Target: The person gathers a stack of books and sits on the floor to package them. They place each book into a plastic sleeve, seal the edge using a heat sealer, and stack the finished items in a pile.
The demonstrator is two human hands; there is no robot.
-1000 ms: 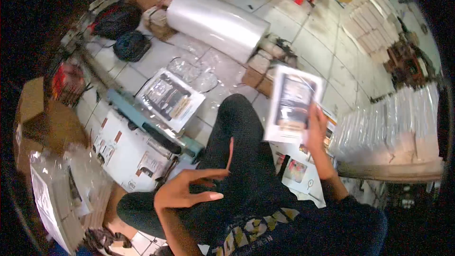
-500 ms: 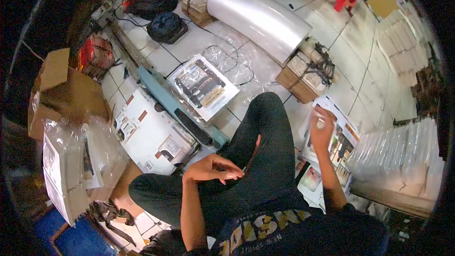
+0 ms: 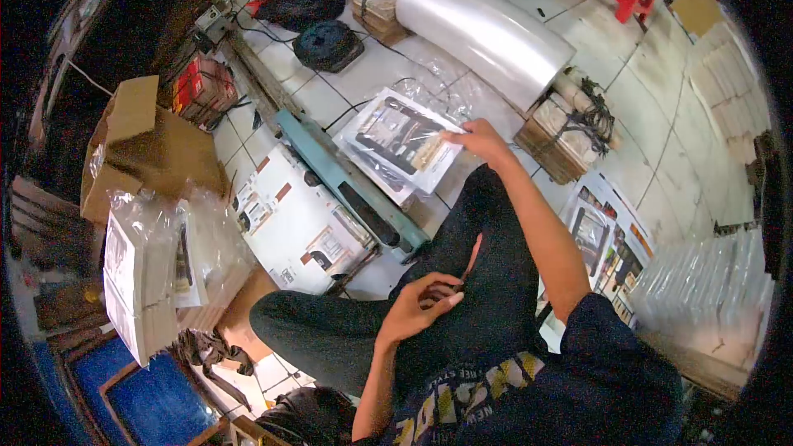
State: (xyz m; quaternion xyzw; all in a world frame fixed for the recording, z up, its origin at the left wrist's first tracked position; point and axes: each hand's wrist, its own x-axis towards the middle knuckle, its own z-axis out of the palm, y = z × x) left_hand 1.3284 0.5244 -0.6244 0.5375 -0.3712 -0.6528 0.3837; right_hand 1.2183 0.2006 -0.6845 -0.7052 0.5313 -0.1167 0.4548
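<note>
Head view, the only one: the person sits on a tiled floor in dark trousers. The right hand (image 3: pixel 477 139) reaches far forward, its fingers touching the near right edge of a white printed card sealed in clear plastic film (image 3: pixel 402 143); whether it pinches the packet or only rests on it cannot be told. That packet lies on the floor just beyond a long teal bar-shaped heat sealer (image 3: pixel 347 186), partly overlapping its far side. The left hand (image 3: pixel 420 307) sits on the thigh, fingers loosely curled and holding nothing.

Left of the sealer lies a white printed carton (image 3: pixel 293 227); further left stands a clear bag stuffed with wrapped cards (image 3: pixel 153 268) beside an open brown cardboard box (image 3: pixel 140 153). A large roll of clear film (image 3: pixel 487 29) lies far across the floor. On the right, loose unwrapped printed cards (image 3: pixel 607 239) lie by the knee, with a long row of stacked clear-wrapped packs (image 3: pixel 710 285) beyond them.

Judging by these piles, many cards are already wrapped, the packet at the sealer is wrapped, and the loose cards remain.
</note>
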